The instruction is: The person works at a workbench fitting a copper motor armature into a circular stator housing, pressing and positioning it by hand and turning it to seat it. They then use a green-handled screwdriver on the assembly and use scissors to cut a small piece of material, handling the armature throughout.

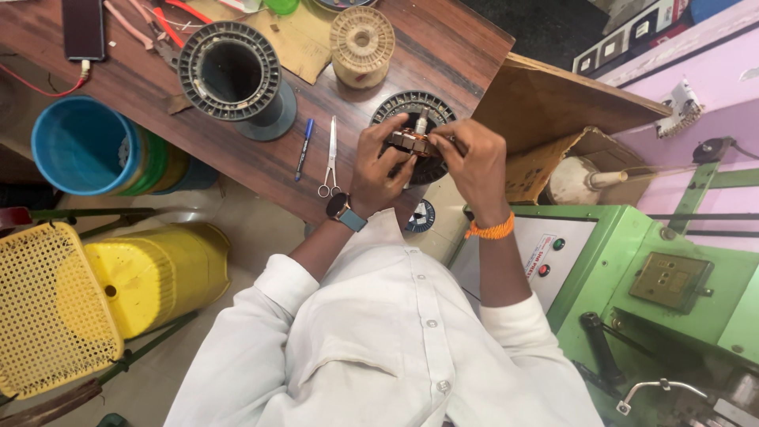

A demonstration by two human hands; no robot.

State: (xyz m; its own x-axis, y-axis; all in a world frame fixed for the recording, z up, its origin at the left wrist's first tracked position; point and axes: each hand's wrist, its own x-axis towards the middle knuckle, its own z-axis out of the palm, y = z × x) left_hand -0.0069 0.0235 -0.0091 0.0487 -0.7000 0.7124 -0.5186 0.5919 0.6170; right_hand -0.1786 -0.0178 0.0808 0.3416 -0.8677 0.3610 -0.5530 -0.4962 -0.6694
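White shirt sleeves, rolled back at the forearms, lead up to the two hands, which meet over the near edge of the wooden counter (443, 47). The left hand (378, 162), with a dark watch (341, 209) on its wrist, and the right hand (473, 162), with an orange thread band (490, 230) on its wrist, both close their fingers around a small copper-wound motor armature (411, 139); it sits between the two sets of fingertips, raised above the counter, its short metal shaft pointing away from the person. Directly beneath and behind the armature lies a dark round finned part (411, 107), partly hidden by the hands. Just left of the left hand, a pair of scissors (331, 158) lies along the near edge, and a blue pen (303, 147) lies beside them. Farther back stands a large grey empty spool (231, 71), and near the far edge a tan spool (361, 41) on a sheet of cardboard (304, 43). A phone (83, 28) on a red cable rests at the far left corner. To the right of the counter stands a green machine (664, 285).
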